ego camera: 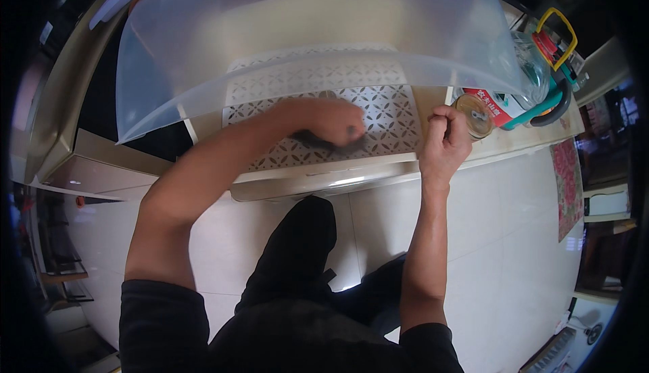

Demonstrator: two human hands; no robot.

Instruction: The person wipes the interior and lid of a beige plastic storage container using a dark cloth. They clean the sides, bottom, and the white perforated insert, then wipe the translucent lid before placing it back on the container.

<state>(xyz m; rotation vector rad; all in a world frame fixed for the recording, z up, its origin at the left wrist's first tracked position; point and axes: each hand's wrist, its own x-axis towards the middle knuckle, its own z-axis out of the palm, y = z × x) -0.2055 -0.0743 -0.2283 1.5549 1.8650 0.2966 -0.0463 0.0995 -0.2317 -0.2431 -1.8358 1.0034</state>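
Observation:
My left hand is curled and blurred above a white mat with a dark leaf pattern. A dark patch shows beneath it; I cannot tell whether that is a shadow or a held thing. My right hand has its fingers bent in at the right side of the mat, beside a round container with a pull tab on top. Whether those fingers grip anything is hidden. Over the mat's far part rises a translucent plastic sheet, its curved lower edge beyond my left hand.
At the right stands a large clear plastic bottle with a red cap and yellow handle, next to a teal object with a grey handle. A pale front panel runs along the near edge. White floor tiles and a floral mat lie below.

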